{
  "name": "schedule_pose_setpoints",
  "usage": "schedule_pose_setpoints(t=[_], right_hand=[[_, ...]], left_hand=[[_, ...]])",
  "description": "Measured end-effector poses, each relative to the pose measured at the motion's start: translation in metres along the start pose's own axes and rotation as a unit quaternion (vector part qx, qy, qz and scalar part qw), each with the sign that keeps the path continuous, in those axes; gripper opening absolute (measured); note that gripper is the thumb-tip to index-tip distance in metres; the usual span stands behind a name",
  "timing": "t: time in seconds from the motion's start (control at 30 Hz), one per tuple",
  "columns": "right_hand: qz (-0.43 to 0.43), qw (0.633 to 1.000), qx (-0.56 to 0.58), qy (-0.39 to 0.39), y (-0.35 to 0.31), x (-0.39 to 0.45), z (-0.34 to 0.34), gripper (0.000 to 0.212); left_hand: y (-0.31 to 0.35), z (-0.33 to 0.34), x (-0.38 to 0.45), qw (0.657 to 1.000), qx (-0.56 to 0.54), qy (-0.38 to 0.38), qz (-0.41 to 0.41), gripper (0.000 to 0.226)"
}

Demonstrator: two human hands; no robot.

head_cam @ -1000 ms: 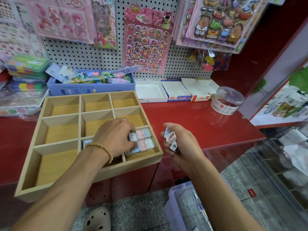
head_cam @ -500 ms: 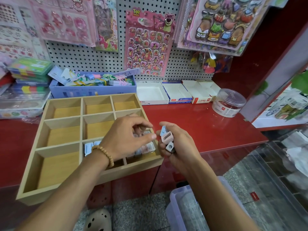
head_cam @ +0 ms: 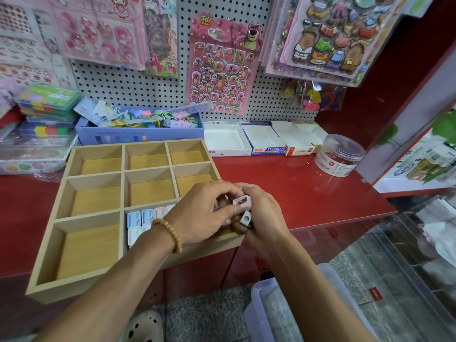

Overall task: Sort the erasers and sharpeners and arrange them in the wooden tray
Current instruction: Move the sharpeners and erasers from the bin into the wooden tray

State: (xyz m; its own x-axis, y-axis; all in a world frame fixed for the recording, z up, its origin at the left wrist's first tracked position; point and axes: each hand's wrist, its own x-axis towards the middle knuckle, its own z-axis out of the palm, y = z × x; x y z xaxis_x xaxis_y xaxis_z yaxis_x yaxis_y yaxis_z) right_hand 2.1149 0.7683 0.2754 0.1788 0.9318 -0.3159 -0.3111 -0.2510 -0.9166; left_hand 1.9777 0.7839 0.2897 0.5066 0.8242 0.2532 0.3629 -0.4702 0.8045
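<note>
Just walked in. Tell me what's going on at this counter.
A person is sorting small sharpeners into a wooden tray on a red counter. The right hand holds a few, including a pink sharpener; the left hand reaches over and pinches it. Pastel sharpeners already fill part of the front compartment.

On the pink sticker sheet [head_cam: 222, 67] that hangs on the pegboard in front of me I can read "TOY". The blue and white box [head_cam: 265, 139] on my red counter shows "2B". Other labels are too small to read.
</note>
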Motion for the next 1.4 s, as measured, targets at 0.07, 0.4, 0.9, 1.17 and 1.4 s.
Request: schedule_pose_setpoints(t=[0.07,0.4,0.9,1.17,1.4], right_hand=[[-0.002,1.0,0.012,0.01,0.001,0.001,-0.002,0.025],[-0.074,0.986,-0.136,-0.069,-0.004,-0.008,-0.003,0.019],[-0.12,0.974,-0.117,-0.149,-0.008,-0.006,0.014,0.017],[-0.086,0.977,-0.166,-0.098,-0.005,-0.006,0.019,0.014],[-0.049,0.99,-0.132,-0.007,-0.008,-0.006,-0.004,0.015]], left_hand=[[0.001,-0.003,-0.001,1.0,-0.014,0.007,-0.002,0.003],[-0.009,-0.025,0.002,0.987,-0.065,0.086,-0.118,0.018],[-0.008,-0.048,-0.008,0.957,-0.257,0.048,-0.122,0.027],[-0.017,-0.054,-0.009,0.983,-0.116,0.07,-0.125,0.027],[-0.03,-0.05,-0.014,0.95,0.27,0.001,-0.154,0.028]])
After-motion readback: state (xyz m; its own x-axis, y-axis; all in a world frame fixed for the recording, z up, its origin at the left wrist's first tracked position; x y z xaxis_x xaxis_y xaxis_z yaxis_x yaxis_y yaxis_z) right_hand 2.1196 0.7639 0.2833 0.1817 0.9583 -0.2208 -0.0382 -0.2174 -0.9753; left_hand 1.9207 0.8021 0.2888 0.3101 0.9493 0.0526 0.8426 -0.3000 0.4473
